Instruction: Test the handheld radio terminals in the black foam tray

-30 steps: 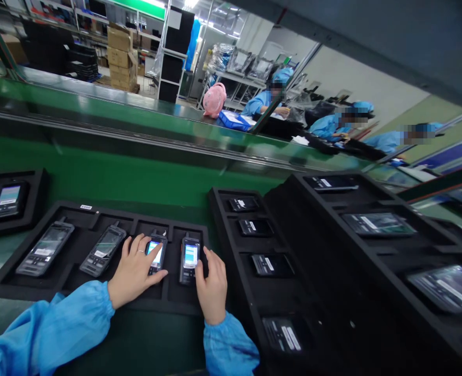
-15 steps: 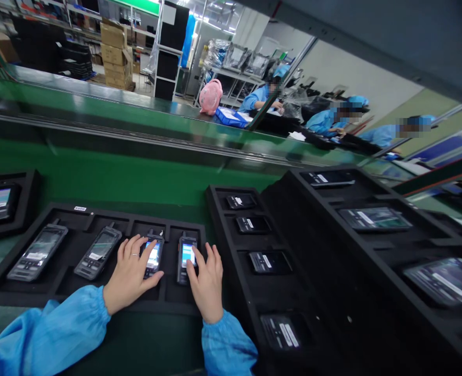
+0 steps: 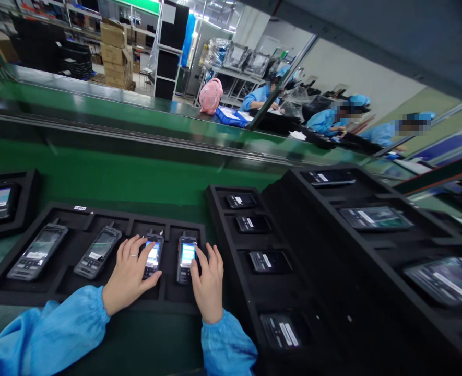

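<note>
A black foam tray (image 3: 78, 214) in front of me holds several handheld phones in slots. My left hand (image 3: 128, 274) lies over the third phone (image 3: 153, 255), whose screen is lit, fingers spread and a thumb or fingertip on its keypad. My right hand (image 3: 207, 282) rests on the fourth phone (image 3: 186, 255), also lit, with fingers apart touching its lower part. Two phones with dark screens, one (image 3: 38, 250) at the far left and one (image 3: 97, 252) beside it, lie untouched in the left slots. Both my sleeves are blue.
A second black tray (image 3: 218, 209) with several devices stands to the right, and taller stacked trays (image 3: 371, 245) beyond it. Another tray (image 3: 27, 183) with a lit phone sits at far left. A green conveyor (image 3: 137, 136) runs behind. People in blue work at benches in the distance.
My right hand slid left onto the fourth phone's keypad. My left hand stayed on the third phone, its fingers shifting slightly. The view shifted a little.
</note>
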The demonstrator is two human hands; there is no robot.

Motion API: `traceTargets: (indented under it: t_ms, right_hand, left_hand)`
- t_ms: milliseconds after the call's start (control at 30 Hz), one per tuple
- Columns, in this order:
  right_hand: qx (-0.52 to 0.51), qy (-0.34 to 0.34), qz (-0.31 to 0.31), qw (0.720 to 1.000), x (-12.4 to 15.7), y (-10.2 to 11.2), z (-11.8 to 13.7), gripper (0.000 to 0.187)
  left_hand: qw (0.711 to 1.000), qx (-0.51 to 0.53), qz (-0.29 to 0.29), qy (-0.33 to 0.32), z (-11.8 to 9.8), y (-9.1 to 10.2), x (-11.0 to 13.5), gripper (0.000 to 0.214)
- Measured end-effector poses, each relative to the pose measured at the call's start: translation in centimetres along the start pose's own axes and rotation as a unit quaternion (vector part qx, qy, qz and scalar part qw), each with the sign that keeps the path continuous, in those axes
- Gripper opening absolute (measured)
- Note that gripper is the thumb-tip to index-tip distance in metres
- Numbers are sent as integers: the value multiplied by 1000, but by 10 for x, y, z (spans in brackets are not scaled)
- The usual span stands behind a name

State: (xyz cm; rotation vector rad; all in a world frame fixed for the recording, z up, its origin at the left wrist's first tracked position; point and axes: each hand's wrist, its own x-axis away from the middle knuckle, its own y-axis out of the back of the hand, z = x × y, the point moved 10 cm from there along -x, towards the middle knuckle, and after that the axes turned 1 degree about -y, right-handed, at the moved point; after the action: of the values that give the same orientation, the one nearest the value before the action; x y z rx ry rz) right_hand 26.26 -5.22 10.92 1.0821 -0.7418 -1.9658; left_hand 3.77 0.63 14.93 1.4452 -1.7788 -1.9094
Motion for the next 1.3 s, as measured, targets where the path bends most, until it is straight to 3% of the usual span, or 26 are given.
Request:
traceTargets:
  t_ms: [333,667,967,1300]
  right_hand:
    - [-18,36,-71,997,1,23,14,39]
    - [-11,46,-78,996,0,28,17,39]
    - [0,62,-58,996,1,22,20,39]
    - [-23,32,-77,996,0,28,12,43]
  left_hand:
    - [1000,-7,-2,-18,-10,14,3,19]
    - [1000,-9,7,-26,-15,17,-3,29]
    - [1000,6,-4,-14,-6,8,2,34]
    - [999,28,-29,-23,-6,9,2,33]
